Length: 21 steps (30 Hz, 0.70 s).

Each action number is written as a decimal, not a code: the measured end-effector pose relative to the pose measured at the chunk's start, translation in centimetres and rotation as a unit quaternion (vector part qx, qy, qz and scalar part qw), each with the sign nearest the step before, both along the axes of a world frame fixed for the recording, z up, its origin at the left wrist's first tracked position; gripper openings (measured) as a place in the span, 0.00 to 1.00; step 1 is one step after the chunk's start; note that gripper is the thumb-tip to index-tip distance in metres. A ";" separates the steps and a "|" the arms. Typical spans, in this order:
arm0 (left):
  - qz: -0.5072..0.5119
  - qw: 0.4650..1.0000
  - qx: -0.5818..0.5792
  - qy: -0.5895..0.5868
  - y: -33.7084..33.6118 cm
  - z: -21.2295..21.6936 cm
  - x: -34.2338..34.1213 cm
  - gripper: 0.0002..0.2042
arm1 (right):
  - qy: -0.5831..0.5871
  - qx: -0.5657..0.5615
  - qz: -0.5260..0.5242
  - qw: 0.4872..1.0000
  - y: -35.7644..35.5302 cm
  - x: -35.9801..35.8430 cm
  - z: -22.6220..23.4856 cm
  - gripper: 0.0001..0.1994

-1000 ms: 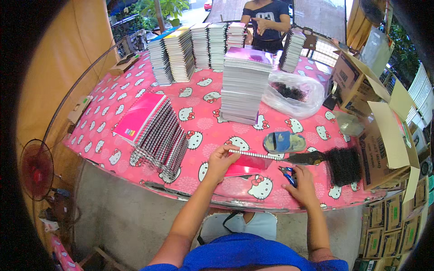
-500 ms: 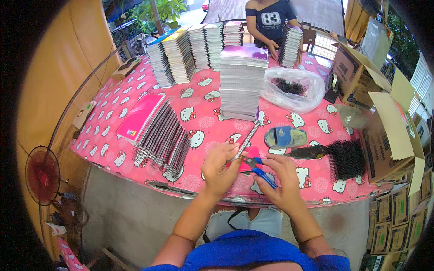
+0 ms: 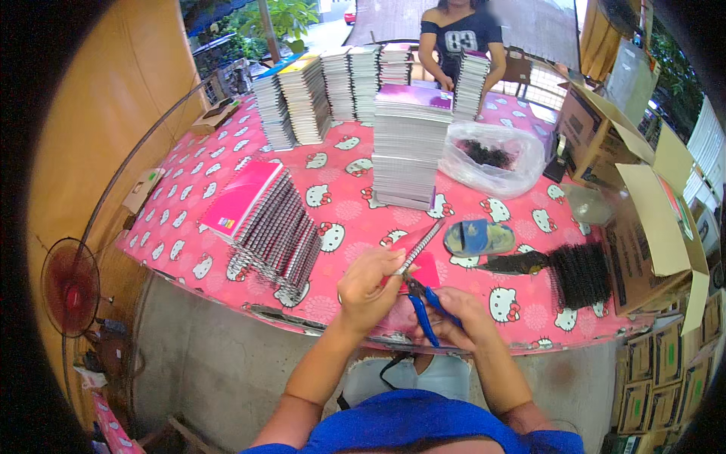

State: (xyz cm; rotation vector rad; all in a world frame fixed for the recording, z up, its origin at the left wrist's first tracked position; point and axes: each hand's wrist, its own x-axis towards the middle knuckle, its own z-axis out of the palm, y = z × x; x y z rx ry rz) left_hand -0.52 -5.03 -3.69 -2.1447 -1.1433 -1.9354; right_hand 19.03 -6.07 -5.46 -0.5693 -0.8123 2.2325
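Note:
My left hand (image 3: 369,286) holds a red spiral-bound notebook (image 3: 420,257) raised above the near table edge, its wire spine running up to the right. My right hand (image 3: 457,321) grips blue-handled pliers (image 3: 421,303) whose jaws meet the lower end of the wire spine. Both hands are close together, just in front of my body.
The table (image 3: 348,204) has a pink cartoon-cat cloth. A leaning row of bound notebooks (image 3: 268,219) lies left, a tall stack (image 3: 408,144) stands in the middle, further stacks (image 3: 302,98) behind. Black wire coils (image 3: 578,272), a plastic bag (image 3: 491,159), cardboard boxes (image 3: 650,219), a red fan (image 3: 69,286) and a person (image 3: 457,38) surround it.
The notebook was lifted off the table by my left hand and tilted upright. My right hand picked up the pliers and brought them to the wire spine.

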 end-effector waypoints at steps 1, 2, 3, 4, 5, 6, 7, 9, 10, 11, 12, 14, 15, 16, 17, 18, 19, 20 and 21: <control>0.014 1.000 -0.004 0.020 -0.3 0.9 -0.7 0.10 | -0.105 0.118 -0.068 0.985 -0.4 0.1 -0.1 0.17; 0.031 0.998 -0.052 -0.032 -1.5 2.1 -1.6 0.11 | -0.203 0.234 -0.135 0.941 -0.7 1.1 -0.3 0.17; 0.041 0.991 -0.097 -0.086 -2.9 4.3 -2.3 0.12 | -0.295 0.343 -0.208 0.867 -0.6 2.7 -0.8 0.17; 0.053 0.986 -0.072 -0.142 -3.4 5.9 -3.2 0.12 | -0.400 0.352 -0.250 0.808 0.1 5.1 -2.3 0.18; 0.062 0.976 -0.050 -0.201 -3.6 7.4 -4.4 0.12 | -0.503 0.353 -0.287 0.735 1.0 8.0 -4.4 0.19; 0.114 0.985 0.028 -0.126 -4.4 9.3 -6.7 0.12 | -0.577 0.369 -0.272 0.675 1.4 10.2 -6.3 0.19; 0.299 0.944 0.072 -0.116 -5.8 11.0 -9.3 0.13 | -0.637 0.393 -0.252 0.613 1.5 10.9 -7.4 0.19; 0.279 0.941 0.176 -0.075 -6.5 15.8 -14.8 0.15 | -0.620 0.525 -0.234 0.533 0.3 10.3 -7.4 0.17; 0.237 0.960 0.133 -0.060 -6.0 17.6 -16.3 0.16 | -0.613 0.581 -0.229 0.483 0.0 10.5 -6.9 0.16; 0.258 0.964 0.071 -0.006 -4.6 19.2 -17.7 0.16 | -0.617 0.531 -0.251 0.523 0.2 11.2 -6.4 0.16; 0.281 0.958 0.007 0.054 -3.4 21.2 -18.8 0.16 | -0.614 0.478 -0.271 0.567 0.5 12.6 -5.9 0.15; 0.205 0.951 -0.096 0.211 -0.1 23.9 -19.7 0.16 | -0.606 0.456 -0.341 0.555 2.7 16.3 -5.9 0.14; 0.197 0.920 -0.096 0.325 1.9 24.3 -21.2 0.18 | -0.597 0.489 -0.392 0.501 4.7 18.7 -6.1 0.14; 0.182 0.877 -0.093 0.434 4.3 23.6 -22.6 0.20 | -0.605 0.482 -0.415 0.479 6.6 21.9 -6.2 0.14; 0.120 0.890 -0.175 0.402 6.9 21.4 -22.9 0.21 | -0.616 0.471 -0.440 0.453 8.1 25.1 -6.3 0.14; 0.082 0.868 -0.261 0.414 8.0 20.2 -20.9 0.23 | -0.661 0.444 -0.453 0.401 9.0 27.4 -6.3 0.13; 0.004 0.879 -0.315 0.358 9.2 17.5 -21.7 0.25 | -0.696 0.419 -0.465 0.352 10.0 29.2 -6.2 0.13; 0.018 0.865 -0.332 0.375 9.5 15.6 -21.8 0.28 | -0.755 0.377 -0.439 0.309 10.8 31.9 -7.1 0.19; 0.034 0.843 -0.398 0.360 9.0 14.8 -21.4 0.29 | -0.791 0.326 -0.416 0.308 11.0 31.0 -6.9 0.21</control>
